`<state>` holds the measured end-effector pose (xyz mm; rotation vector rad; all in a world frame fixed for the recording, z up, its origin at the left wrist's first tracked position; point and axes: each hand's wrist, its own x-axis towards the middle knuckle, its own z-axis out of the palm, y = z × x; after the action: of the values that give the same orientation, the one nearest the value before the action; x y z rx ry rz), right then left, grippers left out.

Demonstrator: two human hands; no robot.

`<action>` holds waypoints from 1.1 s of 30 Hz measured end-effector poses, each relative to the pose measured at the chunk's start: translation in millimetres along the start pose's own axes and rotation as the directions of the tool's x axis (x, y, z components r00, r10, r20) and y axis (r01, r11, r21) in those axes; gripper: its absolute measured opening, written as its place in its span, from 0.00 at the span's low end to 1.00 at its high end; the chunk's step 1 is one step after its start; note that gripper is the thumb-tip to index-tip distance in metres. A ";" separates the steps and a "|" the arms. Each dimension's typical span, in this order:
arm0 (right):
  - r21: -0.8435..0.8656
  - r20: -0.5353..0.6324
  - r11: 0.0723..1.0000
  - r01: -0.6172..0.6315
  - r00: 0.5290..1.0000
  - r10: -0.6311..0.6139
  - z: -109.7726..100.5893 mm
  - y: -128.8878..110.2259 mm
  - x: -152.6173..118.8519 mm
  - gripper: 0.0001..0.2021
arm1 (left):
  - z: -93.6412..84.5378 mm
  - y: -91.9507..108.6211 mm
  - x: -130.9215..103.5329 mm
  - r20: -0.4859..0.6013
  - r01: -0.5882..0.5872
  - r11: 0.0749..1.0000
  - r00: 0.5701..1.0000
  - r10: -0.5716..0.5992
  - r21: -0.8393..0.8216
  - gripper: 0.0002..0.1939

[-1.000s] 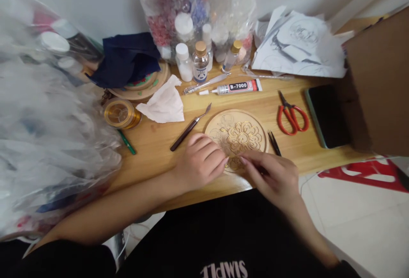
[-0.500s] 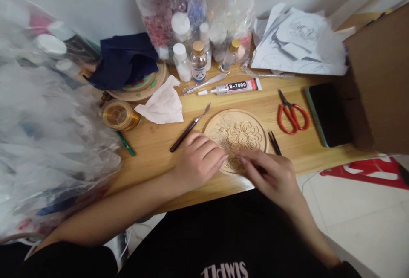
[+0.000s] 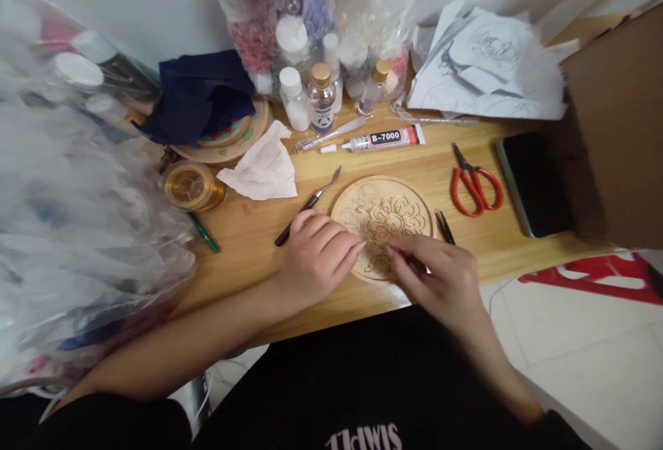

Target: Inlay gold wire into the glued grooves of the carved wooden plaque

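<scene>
A round wooden disc [image 3: 414,194] lies on the table, with a flower outlined in gold wire and pencil drawing on its face. Over its lower left edge is my left hand [image 3: 324,257], fingers curled and pinched at the tips. My right hand [image 3: 440,270] is over the lower right part, thumb and forefinger pinched. A short, thin gold wire [image 3: 373,241] spans the small gap between the fingertips of both hands. Beside my left hand lies a dark-handled tool [image 3: 305,215] with a metal blade. Black tweezers [image 3: 444,227] rest just right of the disc.
Red-handled pliers [image 3: 474,188] and a phone [image 3: 536,184] lie at the right, by a cardboard box [image 3: 616,132]. Behind the disc are a glue tube [image 3: 386,139] and small bottles [image 3: 322,101]. A wire spool [image 3: 194,188], tissue [image 3: 264,163] and plastic bags [image 3: 77,229] stand left.
My right fingertips have moved slightly up and left over the disc. My left hand has shifted a little to the left. The gold wire between them shows more clearly.
</scene>
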<state>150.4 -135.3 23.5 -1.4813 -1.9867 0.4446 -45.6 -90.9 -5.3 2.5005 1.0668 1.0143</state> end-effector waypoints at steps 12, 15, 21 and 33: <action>-0.194 -0.028 0.981 0.011 0.999 -0.017 10.7 27.5 36.4 0.08 | -0.5 -4.0 0.8 0.015 0.041 0.997 0.999 -0.040 -0.062 0.10; -0.220 0.010 0.971 0.092 0.996 -0.092 7.4 33.1 41.5 0.08 | 0.5 -4.4 -0.4 0.014 0.012 0.998 1.000 -0.011 -0.066 0.14; -0.186 0.087 0.971 0.152 0.987 -0.138 -4.9 39.0 52.7 0.08 | -11.5 2.1 14.6 0.223 -0.031 0.986 0.973 0.067 -0.163 0.20; -0.115 0.046 0.959 0.258 0.966 -0.254 -9.3 63.3 59.7 0.07 | -110.0 85.6 -66.3 0.670 0.738 0.570 0.221 -0.708 0.360 0.19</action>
<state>192.1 -59.8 9.1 -1.2676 -2.2265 0.2410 -106.9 -203.5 80.6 1.6084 1.5651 -0.3405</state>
